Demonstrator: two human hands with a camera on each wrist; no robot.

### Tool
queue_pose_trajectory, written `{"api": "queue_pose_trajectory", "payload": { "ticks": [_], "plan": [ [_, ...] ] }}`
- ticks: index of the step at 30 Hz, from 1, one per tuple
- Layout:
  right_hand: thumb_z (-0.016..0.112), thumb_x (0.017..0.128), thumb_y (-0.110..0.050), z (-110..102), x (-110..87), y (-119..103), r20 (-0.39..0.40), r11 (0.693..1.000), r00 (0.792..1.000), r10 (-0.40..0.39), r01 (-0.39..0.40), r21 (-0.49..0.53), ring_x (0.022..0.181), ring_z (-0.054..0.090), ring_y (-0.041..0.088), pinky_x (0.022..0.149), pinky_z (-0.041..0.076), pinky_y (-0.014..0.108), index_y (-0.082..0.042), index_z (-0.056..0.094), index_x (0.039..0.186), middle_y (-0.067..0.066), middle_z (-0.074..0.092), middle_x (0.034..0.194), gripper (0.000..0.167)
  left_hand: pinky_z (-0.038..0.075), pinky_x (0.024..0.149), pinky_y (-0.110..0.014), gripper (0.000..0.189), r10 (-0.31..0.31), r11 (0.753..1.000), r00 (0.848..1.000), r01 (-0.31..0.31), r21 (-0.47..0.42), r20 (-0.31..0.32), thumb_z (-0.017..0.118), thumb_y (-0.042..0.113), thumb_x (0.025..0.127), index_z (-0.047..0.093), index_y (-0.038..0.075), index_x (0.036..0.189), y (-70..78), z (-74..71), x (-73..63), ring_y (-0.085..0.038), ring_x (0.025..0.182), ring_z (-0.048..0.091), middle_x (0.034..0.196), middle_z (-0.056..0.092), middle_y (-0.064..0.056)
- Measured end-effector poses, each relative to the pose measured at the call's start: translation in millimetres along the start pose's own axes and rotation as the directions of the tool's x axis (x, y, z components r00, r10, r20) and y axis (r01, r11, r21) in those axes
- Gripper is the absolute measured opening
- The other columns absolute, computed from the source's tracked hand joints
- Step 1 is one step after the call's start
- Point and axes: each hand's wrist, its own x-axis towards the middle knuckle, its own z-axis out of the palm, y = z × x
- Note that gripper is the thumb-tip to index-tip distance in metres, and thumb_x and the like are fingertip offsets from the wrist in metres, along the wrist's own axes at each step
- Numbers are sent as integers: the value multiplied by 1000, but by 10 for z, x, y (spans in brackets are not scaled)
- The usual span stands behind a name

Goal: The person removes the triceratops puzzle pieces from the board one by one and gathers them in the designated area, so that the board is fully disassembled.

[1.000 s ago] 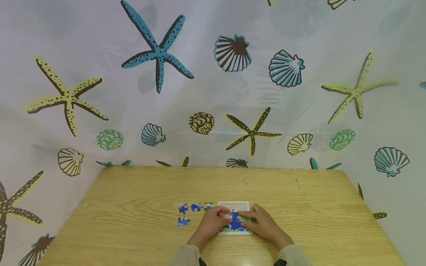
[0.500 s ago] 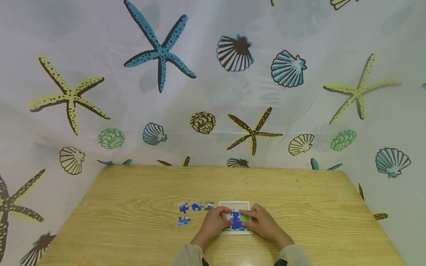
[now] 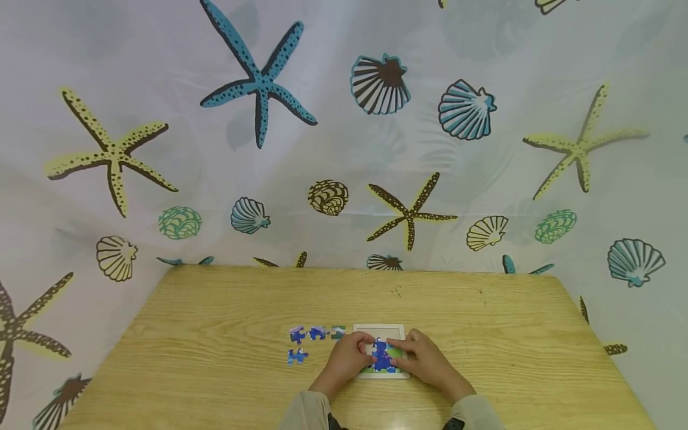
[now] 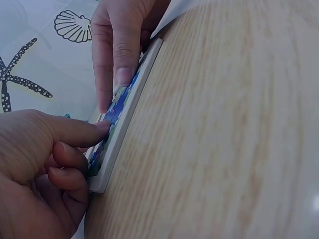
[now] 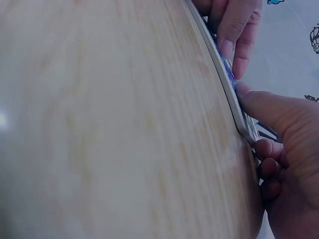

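Observation:
A white-framed jigsaw tray [image 3: 378, 375] lies on the table with blue and green picture pieces in it. Across it, my left hand [image 3: 347, 361] has its index finger bent and its thumb at the left side of a blue puzzle piece [image 3: 381, 358], holding it. My right hand [image 3: 427, 361] reaches in from the other side, index finger and thumb fairly straight, their tips touching the pieces' right part. In the left wrist view the left thumb [image 4: 97, 130] presses on the pieces, other fingers curled by the tray edge. Part of the tray is hidden under both hands.
Left of the tray lie several loose puzzle pieces: a purple-blue one [image 3: 297, 334], a blue one [image 3: 318, 333], a green one [image 3: 338, 332] and another blue one [image 3: 297, 356]. A curtain [image 3: 344, 149] with starfish and shells surrounds the wooden table [image 3: 226, 310].
My left hand has shifted slightly to the right over the tray, its thumb nearer the middle piece. The right hand stays almost still. The loose pieces lie as before.

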Motion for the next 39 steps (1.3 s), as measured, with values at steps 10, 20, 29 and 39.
{"api": "queue_pose_trajectory", "payload": {
  "ticks": [10, 20, 29, 39],
  "plan": [
    [70, 86, -26, 0, -6, -13, 5, 1000, 1000, 5, -5, 6, 63, 29, 8, 57, 29, 20, -9, 63, 123, -4, 36, 76, 42, 32, 52, -25, 29, 20, 999, 1000, -21, -32, -24, 75, -2, 74, 64, 6, 100, -14, 13, -16, -14, 57, 39, 68, 43, 1],
    [70, 85, -25, 16, -13, 3, 1, 999, 1000, 14, -14, 29, 63, 29, 8, 57, 29, 21, -9, 64, 123, -3, 36, 76, 41, 35, 56, -26, 30, 2, 995, 998, -8, -95, -65, 74, -4, 73, 63, 8, 98, -36, 52, -29, -15, 62, 41, 74, 47, -2],
    [70, 85, -27, 20, -6, 13, -1, 1000, 1000, 9, -9, 26, 62, 29, 8, 57, 29, 21, -9, 63, 123, -4, 36, 76, 42, 46, 54, -27, 16, -43, 978, 997, 27, -206, -71, 69, 4, 82, 63, 7, 97, -73, 72, 0, -13, 59, 51, 88, 59, -4],
    [70, 85, -27, 15, 4, 20, -3, 1000, 1000, 0, 0, 26, 62, 28, 8, 57, 28, 20, -9, 63, 123, -4, 36, 76, 43, 43, 49, -23, 8, -39, 959, 996, 14, -284, -84, 65, 5, 85, 64, 6, 93, -82, 65, 0, -10, 51, 49, 78, 62, -2]
  ]
}}
